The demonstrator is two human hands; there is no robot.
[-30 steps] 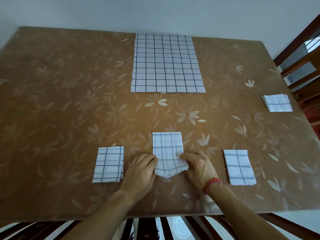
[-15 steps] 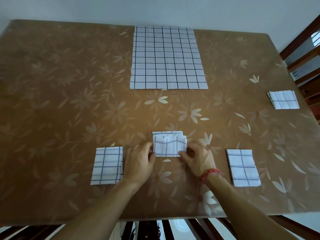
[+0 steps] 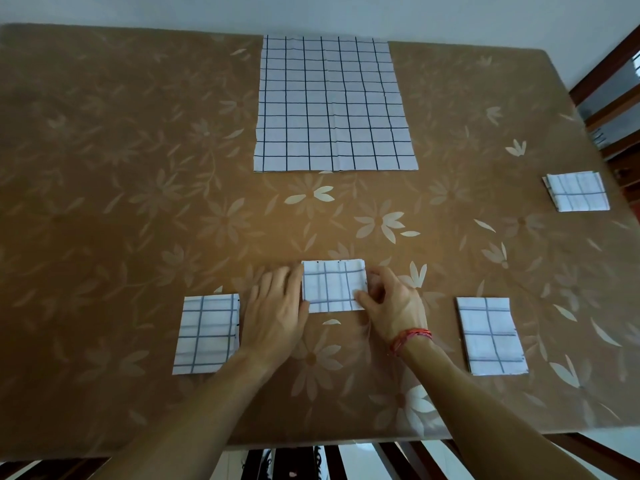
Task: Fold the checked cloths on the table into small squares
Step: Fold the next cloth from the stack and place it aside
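Note:
A small folded checked cloth (image 3: 332, 285) lies on the brown flowered table (image 3: 104, 202) just in front of me. My left hand (image 3: 277, 306) lies flat with straight fingers against the cloth's left edge. My right hand (image 3: 391, 299) has curled fingers at the right edge and its thumb on the cloth's lower right corner, pinching it. A large checked cloth (image 3: 332, 105) is spread flat at the far middle of the table. Three folded checked cloths rest apart: one at near left (image 3: 207, 334), one at near right (image 3: 490, 336), one at the far right edge (image 3: 576, 190).
Wooden chair frames (image 3: 609, 98) stand past the table's right edge. More dark chair slats (image 3: 311, 459) show under the near edge. A pale wall runs behind the table's far side.
Both hands folded the middle cloth's near half away from me onto its far half, so it is now about half as long. The hands moved forward with it.

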